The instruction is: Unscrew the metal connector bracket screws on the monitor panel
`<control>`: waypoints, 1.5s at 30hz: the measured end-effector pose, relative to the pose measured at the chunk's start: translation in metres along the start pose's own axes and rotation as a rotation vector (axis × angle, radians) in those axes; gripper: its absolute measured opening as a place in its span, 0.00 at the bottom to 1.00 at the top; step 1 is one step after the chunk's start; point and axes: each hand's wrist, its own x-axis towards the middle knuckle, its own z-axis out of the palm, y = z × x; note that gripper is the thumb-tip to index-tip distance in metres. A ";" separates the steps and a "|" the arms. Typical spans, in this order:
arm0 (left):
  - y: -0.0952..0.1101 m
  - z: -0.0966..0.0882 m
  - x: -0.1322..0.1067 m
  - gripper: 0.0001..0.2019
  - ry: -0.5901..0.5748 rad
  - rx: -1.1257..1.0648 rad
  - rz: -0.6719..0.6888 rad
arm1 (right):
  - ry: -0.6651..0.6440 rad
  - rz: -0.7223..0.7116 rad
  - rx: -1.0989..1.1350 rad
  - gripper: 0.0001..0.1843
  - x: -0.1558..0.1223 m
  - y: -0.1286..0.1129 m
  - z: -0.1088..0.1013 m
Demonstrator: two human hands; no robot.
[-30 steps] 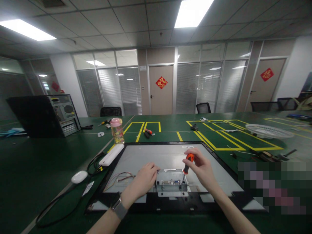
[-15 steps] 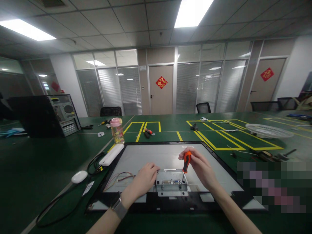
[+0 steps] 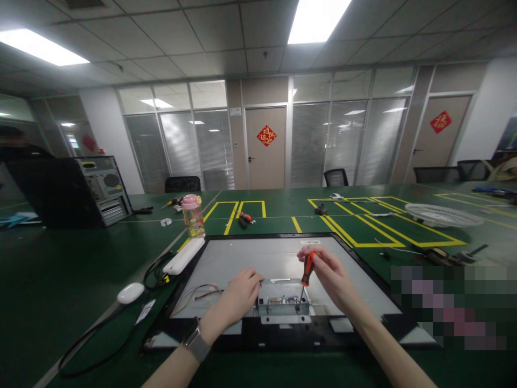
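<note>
A monitor (image 3: 242, 258) lies face down on the green table, its grey metal back showing inside a black frame. Near its front edge sits a small metal connector box (image 3: 283, 306). My left hand (image 3: 238, 296) rests with curled fingers against the box's left side, a watch on the wrist. An orange-handled screwdriver (image 3: 307, 272) stands almost upright in my right hand (image 3: 329, 277), which is closed round it, the tip down on the box's right end. Thin coloured wires (image 3: 197, 293) run out left of the box.
A white power strip (image 3: 184, 256), a white mouse (image 3: 130, 293) and black cables lie left of the monitor. A pink-capped bottle (image 3: 193, 215) and an open PC case (image 3: 68, 189) stand further back. A white fan grille (image 3: 442, 215) and small tools lie at the right.
My right hand has rolled the screwdriver handle a little in its fingers, and the tool now stands straighter. The left hand has stayed on the box. The view has shifted slightly.
</note>
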 end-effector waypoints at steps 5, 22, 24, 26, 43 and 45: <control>-0.001 0.001 0.001 0.15 -0.011 0.003 -0.006 | -0.003 0.020 -0.019 0.14 0.000 0.000 0.000; -0.003 0.002 0.001 0.15 0.006 -0.015 0.006 | 0.122 -0.352 -0.497 0.18 -0.009 0.004 0.004; -0.003 0.002 0.001 0.15 -0.003 -0.015 0.002 | 0.160 -0.293 -0.375 0.18 -0.009 0.002 0.005; -0.003 0.002 0.002 0.15 -0.010 -0.015 -0.001 | 0.150 -0.200 -0.235 0.18 -0.008 0.001 0.008; -0.003 0.004 0.001 0.14 0.013 0.024 0.012 | -0.016 0.016 -0.142 0.18 -0.013 0.012 0.024; -0.002 0.004 0.001 0.14 0.010 0.023 0.008 | -0.013 0.014 -0.154 0.18 -0.013 0.012 0.024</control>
